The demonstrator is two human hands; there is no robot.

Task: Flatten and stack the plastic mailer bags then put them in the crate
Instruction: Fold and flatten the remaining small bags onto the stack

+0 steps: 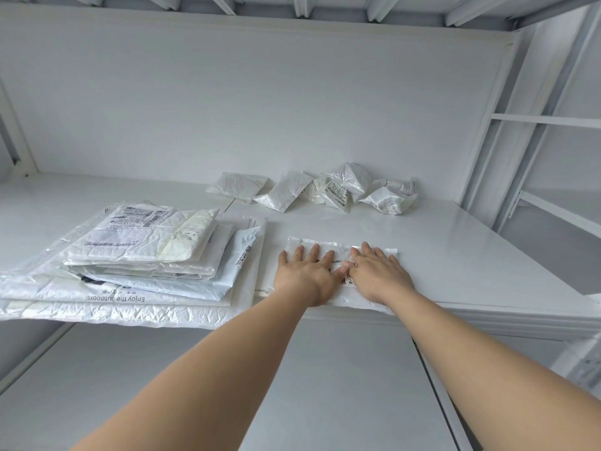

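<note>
Both hands lie flat with fingers spread, thumbs almost meeting, the left hand (305,271) and right hand (377,271) pressing down on a white mailer bag (338,247) spread near the front edge of the white bench (471,255). Just to the left of it sits a stack of flattened mailer bags (140,255), largest at the bottom and overhanging the bench edge. Further back, by the rear wall, lies a cluster of crumpled mailer bags (328,190).
</note>
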